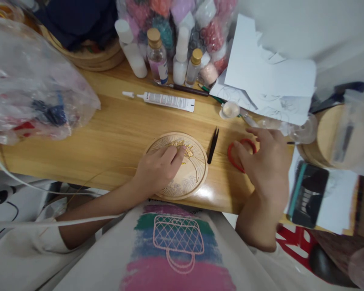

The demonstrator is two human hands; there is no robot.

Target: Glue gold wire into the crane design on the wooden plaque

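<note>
A round pale wooden disc (190, 184) lies near the table's front edge, with fine drawn lines and gold thread work (186, 150) on its upper part. My left hand (159, 167) rests on the disc, fingers pinched together at the gold work; its fingertips are partly hidden. From that hand a thin gold thread (104, 173) trails left over the table edge. My right hand (268, 161) is above red-handled scissors (230, 155), thumb and fingers apart; the rest of the scissors is hidden. Black tweezers (212, 146) lie between the disc and the scissors.
Behind lie a white tube (170, 101) and a dark pen-like stick (189, 89), with small bottles (157, 60) further back. A small open pot (229, 109) and papers (267, 85) are back right. A plastic bag (42, 81) stands left, a dark phone-like object (309, 194) right.
</note>
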